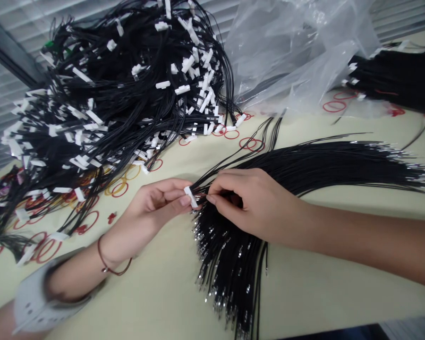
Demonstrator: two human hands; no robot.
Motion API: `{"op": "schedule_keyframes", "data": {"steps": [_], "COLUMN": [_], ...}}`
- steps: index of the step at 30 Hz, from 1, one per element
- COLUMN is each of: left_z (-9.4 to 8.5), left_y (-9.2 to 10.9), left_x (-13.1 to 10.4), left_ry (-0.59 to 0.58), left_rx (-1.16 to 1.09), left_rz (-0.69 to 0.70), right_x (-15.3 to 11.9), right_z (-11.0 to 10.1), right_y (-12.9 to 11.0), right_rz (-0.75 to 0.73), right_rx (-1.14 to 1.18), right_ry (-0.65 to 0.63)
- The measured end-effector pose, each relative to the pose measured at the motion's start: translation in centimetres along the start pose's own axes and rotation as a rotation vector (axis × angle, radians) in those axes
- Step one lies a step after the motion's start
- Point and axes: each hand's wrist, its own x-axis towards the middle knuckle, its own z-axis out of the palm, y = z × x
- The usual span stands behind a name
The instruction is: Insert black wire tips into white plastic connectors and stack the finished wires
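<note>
Between the thumb and fingers of my left hand (163,203) is a small white connector (191,197), with several black wires running from it to the upper right. Just right of it, my right hand (248,200) is closed in a pinch on a thin black wire near the connector. Beneath and beside my right hand lies a thick bundle of loose black wires (230,255) with bare metal tips fanned toward the front. Another part of the black wires (333,165) stretches to the right, its metal tips at the right edge.
A large heap of black wires with white connectors (127,85) fills the back left. Red rubber bands (49,250) are scattered around it. A clear plastic bag (290,56) stands at the back, beside another black wire bundle (403,78) at the right.
</note>
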Motion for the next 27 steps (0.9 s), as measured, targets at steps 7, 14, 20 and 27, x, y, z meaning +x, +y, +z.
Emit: {"op": "schedule_keyframes", "data": {"steps": [7,14,20,27], "left_z": [0.02,0.08,0.10,0.36], "left_y": [0.08,-0.05,0.01,0.12], "left_x": [0.02,-0.07,-0.08,-0.25], "left_ry": [-0.021,-0.015,0.018,0.024], "left_rx": [-0.006,0.081,0.161,0.199], "left_rz": [-0.005,0.018,0.039,0.086], "right_x": [0.09,0.19,0.24,0.06], "right_z": [-0.11,-0.08,-0.13,-0.17], "right_y": [0.02,0.06,0.11,0.05], "right_rz": [-0.023,-0.021,-0.038,-0.118], "right_rx": [0.011,0.021,0.008,-0.043], "right_ry": [-0.015,-0.040,-0.052,-0.096]}}
